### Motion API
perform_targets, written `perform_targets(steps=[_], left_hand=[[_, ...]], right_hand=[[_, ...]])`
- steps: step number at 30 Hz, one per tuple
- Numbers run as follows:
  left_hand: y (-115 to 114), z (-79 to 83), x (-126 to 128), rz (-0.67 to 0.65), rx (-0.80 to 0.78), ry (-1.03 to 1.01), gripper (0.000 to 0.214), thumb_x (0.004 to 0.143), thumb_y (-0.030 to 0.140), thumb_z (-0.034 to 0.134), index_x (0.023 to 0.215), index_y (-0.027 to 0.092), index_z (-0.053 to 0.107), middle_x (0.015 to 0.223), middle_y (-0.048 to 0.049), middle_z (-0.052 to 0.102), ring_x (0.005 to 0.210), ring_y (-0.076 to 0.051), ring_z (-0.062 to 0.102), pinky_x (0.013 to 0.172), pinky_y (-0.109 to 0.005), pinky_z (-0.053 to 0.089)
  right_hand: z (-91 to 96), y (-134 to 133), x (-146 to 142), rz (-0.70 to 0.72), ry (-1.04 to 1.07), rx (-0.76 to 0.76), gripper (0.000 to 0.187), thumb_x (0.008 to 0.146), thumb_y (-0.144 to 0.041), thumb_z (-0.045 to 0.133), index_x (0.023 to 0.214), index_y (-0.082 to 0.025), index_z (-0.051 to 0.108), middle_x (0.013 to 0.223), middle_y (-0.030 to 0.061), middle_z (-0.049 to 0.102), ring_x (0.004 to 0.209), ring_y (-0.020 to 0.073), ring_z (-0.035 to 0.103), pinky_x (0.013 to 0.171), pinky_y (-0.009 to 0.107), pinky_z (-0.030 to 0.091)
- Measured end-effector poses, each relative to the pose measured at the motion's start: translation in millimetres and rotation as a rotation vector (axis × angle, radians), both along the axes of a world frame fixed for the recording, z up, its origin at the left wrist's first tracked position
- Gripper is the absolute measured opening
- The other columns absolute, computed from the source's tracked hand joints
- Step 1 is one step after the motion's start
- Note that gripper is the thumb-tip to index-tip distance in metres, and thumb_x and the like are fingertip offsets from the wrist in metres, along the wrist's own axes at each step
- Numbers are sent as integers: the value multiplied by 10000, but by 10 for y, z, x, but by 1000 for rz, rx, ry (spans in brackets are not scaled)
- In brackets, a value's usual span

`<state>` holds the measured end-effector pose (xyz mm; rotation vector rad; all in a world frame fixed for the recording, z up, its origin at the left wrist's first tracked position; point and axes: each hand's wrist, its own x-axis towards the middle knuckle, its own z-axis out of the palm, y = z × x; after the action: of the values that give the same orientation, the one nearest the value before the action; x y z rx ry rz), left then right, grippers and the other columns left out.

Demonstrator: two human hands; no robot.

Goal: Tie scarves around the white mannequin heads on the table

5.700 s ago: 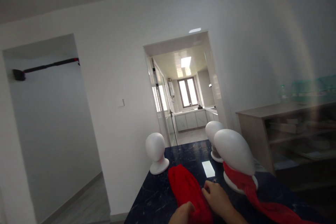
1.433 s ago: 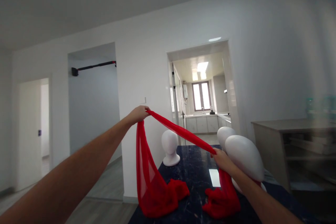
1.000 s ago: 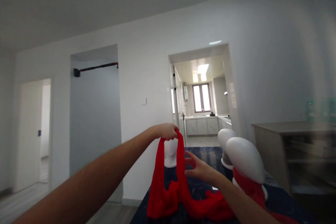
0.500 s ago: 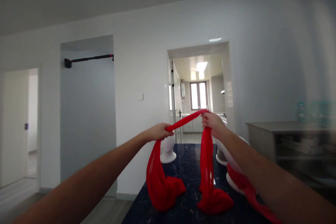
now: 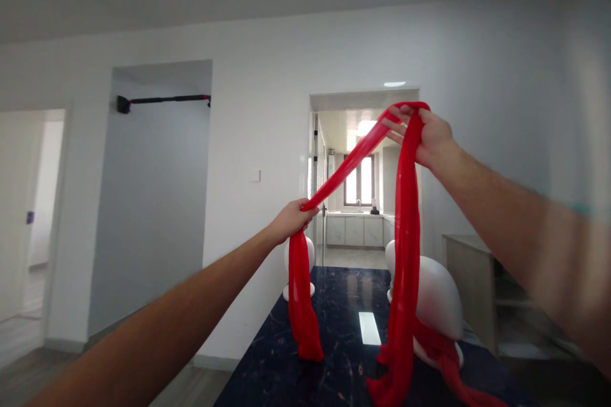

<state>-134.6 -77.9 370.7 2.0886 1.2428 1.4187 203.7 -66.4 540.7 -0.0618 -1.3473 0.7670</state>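
A long red scarf [image 5: 405, 248] hangs in the air between both hands, its two ends trailing down to the dark marble table [image 5: 341, 356]. My left hand [image 5: 292, 219] is closed on one part of the scarf at chest height. My right hand [image 5: 427, 132] is raised high and closed on another part, with a taut stretch running between the hands. A white mannequin head [image 5: 436, 296] stands on the table at the right, a second red scarf [image 5: 446, 356] round its base. Behind it is another white head [image 5: 390, 254]. A third white head [image 5: 308, 254] stands at the far left, partly hidden by the scarf.
A doorway [image 5: 363, 178] behind the table opens onto a lit kitchen. At the right stands a wooden shelf unit [image 5: 470, 286]. A black pull-up bar [image 5: 162, 100] spans an alcove on the left. Grey floor runs along the table's left side.
My right hand has risen well above my left, lifting the scarf so its ends hang longer and barely bunch on the table. Earlier the scarf lay in a heap on the table.
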Motion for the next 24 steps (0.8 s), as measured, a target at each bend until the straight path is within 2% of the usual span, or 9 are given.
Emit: perform_targets(steps=[3, 5, 7, 9, 11, 13, 17, 19, 24], left_hand=[[37, -182, 159, -73, -6, 63, 259, 864, 452, 694, 924, 203, 657, 712, 28, 627, 618, -142, 565, 610, -278, 441], [40, -331, 282, -160, -47, 49, 248, 840, 412, 736, 948, 196, 679, 787, 7, 676, 694, -161, 617, 684, -303, 485], [4, -444, 414, -308, -140, -14, 331, 805, 362, 802, 1070, 194, 697, 910, -30, 735, 818, -193, 682, 804, -345, 530], [-62, -474, 551, -497, -226, -94, 547, 771, 331, 869, 1265, 213, 666, 1127, -91, 764, 1030, -242, 715, 954, -399, 533], [-131, -402, 690, -648, -239, -213, 697, 787, 375, 883, 1411, 247, 601, 1343, -138, 716, 1228, -280, 677, 1066, -437, 498], [-178, -241, 826, -719, -191, -356, 683, 835, 479, 839, 1431, 250, 596, 1418, -154, 683, 1289, -296, 657, 1110, -456, 479], [-203, 148, 1039, -745, -145, -485, 586, 872, 592, 769, 1289, 188, 690, 1318, -163, 742, 1172, -291, 719, 1056, -438, 534], [-203, 280, 1090, -721, -170, -524, 568, 879, 589, 765, 1259, 170, 704, 1255, -157, 769, 1083, -267, 744, 997, -408, 572], [-207, 387, 1043, -656, -265, -502, 434, 914, 447, 757, 1232, 156, 709, 1135, -140, 789, 928, -210, 750, 839, -321, 605]], right_hand=[[180, -173, -69, -45, -91, 71, 371, 1096, -257, 313, 1052, -153, 666, 1341, 100, 740, 1082, 106, 720, 928, 373, 565], [205, -236, -149, -22, -112, 78, 302, 1090, -285, 401, 1039, -167, 675, 1288, 82, 764, 1098, 137, 725, 950, 397, 576], [145, -241, -239, 25, -118, 57, 216, 1059, -316, 524, 1004, -190, 690, 1218, 60, 787, 1106, 184, 739, 969, 421, 603], [10, -201, -321, 75, -143, 31, 189, 1034, -325, 574, 974, -201, 703, 1196, 55, 789, 1122, 212, 741, 981, 431, 619], [-171, -145, -394, 126, -199, 11, 186, 1026, -304, 568, 969, -205, 715, 1221, 55, 780, 1155, 215, 730, 1000, 415, 614], [-370, -102, -464, 176, -257, -17, 180, 1015, -287, 566, 967, -210, 722, 1238, 53, 777, 1178, 208, 719, 1016, 388, 603], [-734, -100, -618, 284, -295, -95, 92, 937, -240, 649, 974, -213, 729, 1207, 57, 794, 1166, 205, 721, 1024, 372, 593], [-882, -122, -683, 324, -291, -120, 149, 867, -209, 727, 1015, -205, 740, 1154, 59, 807, 1118, 208, 734, 1008, 364, 595], [-1144, -98, -731, 318, -297, -140, 313, 753, -253, 852, 1047, -202, 758, 981, 34, 814, 929, 197, 738, 919, 361, 599]])
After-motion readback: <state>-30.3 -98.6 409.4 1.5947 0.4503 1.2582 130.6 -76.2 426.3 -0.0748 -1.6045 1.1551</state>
